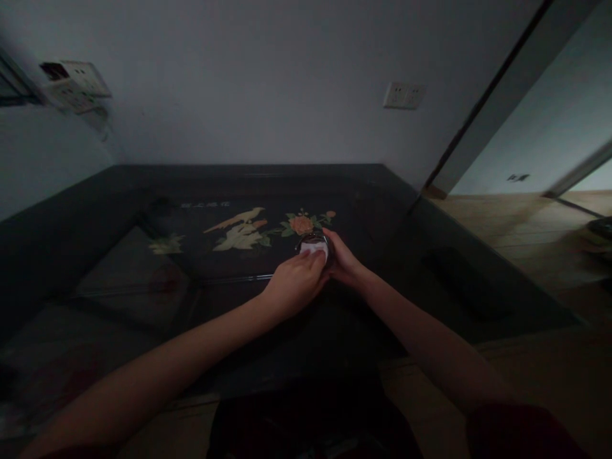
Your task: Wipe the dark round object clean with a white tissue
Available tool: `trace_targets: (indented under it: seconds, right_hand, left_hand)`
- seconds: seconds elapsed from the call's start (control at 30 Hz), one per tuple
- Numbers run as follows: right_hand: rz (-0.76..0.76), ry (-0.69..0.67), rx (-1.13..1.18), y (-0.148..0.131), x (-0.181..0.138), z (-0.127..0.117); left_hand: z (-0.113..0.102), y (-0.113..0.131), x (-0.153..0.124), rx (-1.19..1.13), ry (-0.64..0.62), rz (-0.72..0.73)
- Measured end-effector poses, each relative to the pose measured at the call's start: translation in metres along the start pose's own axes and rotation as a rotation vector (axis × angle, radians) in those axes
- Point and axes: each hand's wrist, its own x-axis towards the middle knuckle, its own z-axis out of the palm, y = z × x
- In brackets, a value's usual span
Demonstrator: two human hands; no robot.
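A small glass (322, 240) sits just right of the middle of the frame, on the dark, shiny counter (119, 280). It stands right below a painted flower (301, 224) and near a painted bird (236, 220) that show in the counter top.

The right hand (345, 262) comes in from the lower right. Its grip is closed around the far side of the small glass, with the fingers wrapped on the wall of it. The left hand (292, 288) comes in from the lower left. Its grip is curled down on a white cloth (313, 250), and the fingertips press the cloth into the mouth of the glass. The room is dim, so I cannot tell if the cloth is paper or fabric.

The glass looks light and hard. I think it is smooth and could slip, and it could break if it tipped or fell on the hard counter. The safe place to hold it is around the side, low down, with the fingers all the way round. The cloth looks soft and very light. It will squash and bend, so a pinch with the fingertips is enough.

A wall socket (404, 94) is at the upper right of the middle, and a pale floor (526, 217) shows at the right.
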Motion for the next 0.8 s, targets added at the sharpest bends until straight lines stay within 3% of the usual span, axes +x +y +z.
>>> trace_targets:
  seconds: [0.1, 0.27, 0.53, 0.8]
  right_hand:
    - [0.010, 0.000, 0.037, 0.002, 0.002, 0.000]
    - [0.072, -0.004, -0.031, 0.004, 0.001, -0.002]
    - [0.007, 0.006, -0.028, -0.001, -0.004, 0.000]
    - [0.030, 0.015, -0.018, -0.001, -0.008, 0.009]
  left_hand:
    - [0.000, 0.002, 0.001, 0.032, 0.040, 0.005]
    - [-0.001, 0.006, -0.004, 0.021, -0.036, -0.023]
    - [0.004, -0.005, 0.000, 0.093, 0.014, 0.114]
    - [-0.001, 0.005, -0.001, 0.197, 0.048, 0.040]
